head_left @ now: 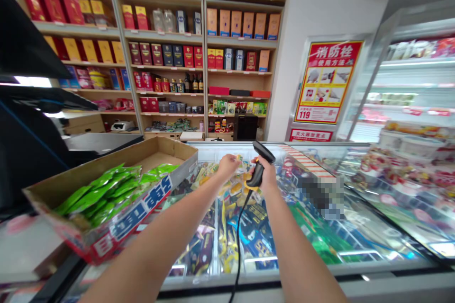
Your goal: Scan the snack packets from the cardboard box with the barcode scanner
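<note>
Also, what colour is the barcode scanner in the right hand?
Black, best seen in the head view: the black plastic handheld barcode scanner.

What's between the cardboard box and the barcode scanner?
In the head view, the left hand, pinching a small packet, lies between the cardboard box and the barcode scanner.

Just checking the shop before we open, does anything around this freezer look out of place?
The cardboard box of green packets looks odd: it sits skewed against the edge of the chest freezer, not square with it.
</note>
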`<state>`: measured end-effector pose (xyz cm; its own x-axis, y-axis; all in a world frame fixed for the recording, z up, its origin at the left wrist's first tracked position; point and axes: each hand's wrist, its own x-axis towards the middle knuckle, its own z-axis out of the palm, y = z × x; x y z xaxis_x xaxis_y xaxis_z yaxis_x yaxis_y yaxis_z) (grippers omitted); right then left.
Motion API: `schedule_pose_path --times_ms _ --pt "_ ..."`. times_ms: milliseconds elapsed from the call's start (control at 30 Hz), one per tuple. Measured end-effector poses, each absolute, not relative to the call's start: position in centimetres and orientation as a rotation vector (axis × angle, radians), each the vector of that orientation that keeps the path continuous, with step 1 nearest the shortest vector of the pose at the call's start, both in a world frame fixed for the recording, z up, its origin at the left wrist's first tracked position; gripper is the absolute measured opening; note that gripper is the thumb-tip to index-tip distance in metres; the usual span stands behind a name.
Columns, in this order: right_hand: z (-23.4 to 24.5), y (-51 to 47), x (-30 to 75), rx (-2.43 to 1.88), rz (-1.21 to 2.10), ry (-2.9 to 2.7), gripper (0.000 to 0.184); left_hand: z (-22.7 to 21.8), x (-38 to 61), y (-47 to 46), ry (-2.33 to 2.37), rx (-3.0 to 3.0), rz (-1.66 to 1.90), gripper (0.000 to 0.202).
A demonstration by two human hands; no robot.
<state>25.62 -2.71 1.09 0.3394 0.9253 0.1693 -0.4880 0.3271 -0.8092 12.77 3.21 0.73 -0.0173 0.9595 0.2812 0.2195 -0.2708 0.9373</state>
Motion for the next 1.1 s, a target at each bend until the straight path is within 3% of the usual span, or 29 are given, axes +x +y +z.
schedule_pose_path --times_ms 167,367,500,567,633,733,1033,1100 --pt "1.2 -2.7 25.7 -0.697 1.022 -0.677 0.025 1.0 15.1 2.6 1.518 1.784 1.217 0.019" --pt "2.0 -3.6 24.6 -0.738 1.037 -0.736 0.023 3.1 11.4 0.3 1.456 2.142 1.131 0.012" --pt "2.0 -3.9 23.9 -0.759 1.081 -0.807 0.025 6.9 3.3 -4.0 1.556 2.466 0.712 0.007" --pt "1.8 -4.0 23.5 -0.741 1.085 -0.840 0.025 8.9 -1.8 -6.5 1.660 2.602 0.336 0.010" --pt "1.7 -4.1 23.2 -0.724 1.080 -0.857 0.025 10.5 -7.0 -8.8 1.768 2.594 0.014 0.012" --pt "1.7 -4.3 22.8 -0.766 1.098 -0.903 0.025 11.1 -13.6 -11.4 1.937 2.393 -0.139 0.007" --pt "1.4 -4.6 22.4 -0.813 1.078 -0.987 0.025 6.4 -18.6 -12.1 2.127 2.077 0.003 0.021" --pt "1.4 -4.6 22.3 -0.825 1.079 -0.986 0.025 5.4 -18.5 -11.3 2.198 2.102 0.227 0.020"
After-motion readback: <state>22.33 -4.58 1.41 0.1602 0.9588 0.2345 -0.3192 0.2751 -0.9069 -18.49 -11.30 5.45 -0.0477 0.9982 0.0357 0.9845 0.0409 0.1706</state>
